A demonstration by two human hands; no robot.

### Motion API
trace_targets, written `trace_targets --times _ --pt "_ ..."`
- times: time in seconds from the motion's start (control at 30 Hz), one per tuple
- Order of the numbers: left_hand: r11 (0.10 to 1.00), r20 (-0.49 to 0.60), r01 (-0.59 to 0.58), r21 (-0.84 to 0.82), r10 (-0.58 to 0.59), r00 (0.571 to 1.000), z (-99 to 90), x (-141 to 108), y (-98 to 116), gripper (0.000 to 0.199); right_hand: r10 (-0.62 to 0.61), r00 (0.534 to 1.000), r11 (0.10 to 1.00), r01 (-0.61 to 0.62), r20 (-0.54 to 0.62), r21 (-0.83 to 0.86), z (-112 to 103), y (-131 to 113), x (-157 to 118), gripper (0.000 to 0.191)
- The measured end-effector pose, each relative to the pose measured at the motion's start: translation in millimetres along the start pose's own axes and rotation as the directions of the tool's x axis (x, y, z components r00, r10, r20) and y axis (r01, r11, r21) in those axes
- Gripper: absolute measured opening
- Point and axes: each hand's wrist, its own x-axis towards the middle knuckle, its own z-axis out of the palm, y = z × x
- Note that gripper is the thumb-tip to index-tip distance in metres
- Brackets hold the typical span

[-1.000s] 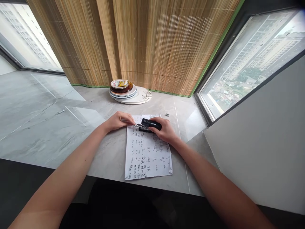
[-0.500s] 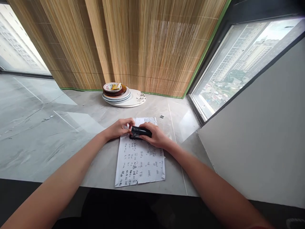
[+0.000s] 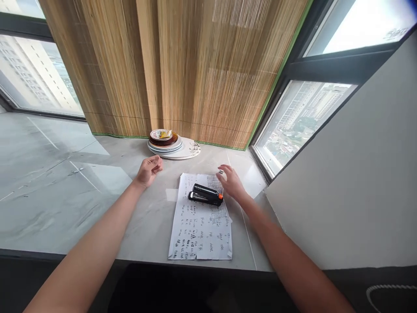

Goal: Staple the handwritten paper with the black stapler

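A black stapler [image 3: 206, 195] with an orange end lies on handwritten white paper sheets [image 3: 208, 239]. Nothing is touching the stapler. My right hand [image 3: 230, 181] is just right of it, thumb and fingers apart around small dark staple strips [image 3: 220, 172] on the counter; it does not clearly grip them. Left of the paper, my left hand [image 3: 149, 171] is raised with its fingers curled and pressed together; whatever they may hold is too small to make out.
Stacked plates [image 3: 165, 145] stand on the grey marble counter [image 3: 140, 234], in front of a bamboo blind [image 3: 182, 65]. A window [image 3: 286, 126] and a white wall [image 3: 358, 182] are on the right. Small scraps [image 3: 77, 171] lie at the left.
My right hand has let go of the stapler, which now rests on the paper, and reached to the staple strips. My left hand has moved left, away from the stapler. The view has tilted up.
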Motion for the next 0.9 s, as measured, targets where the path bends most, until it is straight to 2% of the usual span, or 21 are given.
trace_targets --times 0.07,0.13,0.2,0.27,0.37,0.43,0.5,0.6,0.67,0.77,0.9 --pt "0.993 0.023 0.044 -0.112 -0.042 0.999 -2.6 -1.4 4.2 0.056 0.006 0.996 0.987 0.01 0.094 -0.163 15.2 9.2 4.7 0.042" --pt "0.982 0.088 0.112 -0.149 -0.1 0.991 -5.1 -3.1 6.5 0.059 0.007 0.983 0.959 0.044 0.182 -0.279 32.5 8.1 7.6 0.048" --pt "0.977 0.158 0.16 -0.14 -0.138 0.978 -8.0 -4.4 6.9 0.059 0.022 0.969 0.94 0.064 0.247 -0.335 49.9 -3.9 12.1 0.052" --pt "0.974 0.172 0.153 -0.165 -0.125 0.977 -12.4 -5.0 7.0 0.058 0.003 0.95 0.936 0.107 0.312 -0.336 67.8 -24.0 20.2 0.053" --pt "0.951 0.053 0.057 -0.304 -0.043 0.998 -22.3 -5.4 9.5 0.059 -0.108 0.911 0.928 0.236 0.397 -0.288 96.4 -59.9 36.4 0.053" --pt "0.92 -0.038 -0.012 -0.392 -0.003 0.999 -29.3 -5.8 12.4 0.059 -0.141 0.903 0.925 0.266 0.407 -0.271 113.0 -81.4 45.9 0.052" --pt "0.891 -0.084 -0.051 -0.451 0.015 0.996 -33.9 -6.4 15.1 0.059 -0.158 0.898 0.915 0.29 0.411 -0.282 123.4 -97.7 51.1 0.053" --pt "0.874 -0.081 -0.039 -0.484 -0.001 0.997 -33.9 -7.2 17.1 0.057 -0.156 0.895 0.884 0.315 0.417 -0.345 124.3 -108.5 49.5 0.06" --pt "0.88 -0.058 -0.005 -0.475 -0.025 0.998 -31.2 -7.4 17.7 0.056 -0.159 0.893 0.865 0.331 0.421 -0.376 116.5 -105.6 43.9 0.062" --pt "0.899 -0.025 0.032 -0.438 -0.048 0.999 -27.9 -7.5 17.7 0.054 -0.137 0.892 0.854 0.327 0.431 -0.405 95.9 -87.1 32.8 0.061" --pt "0.957 0.043 0.068 -0.283 -0.058 0.997 -23.0 -7.2 13.1 0.053 -0.014 0.906 0.852 0.232 0.423 -0.469 61.7 -48.2 18.9 0.061"
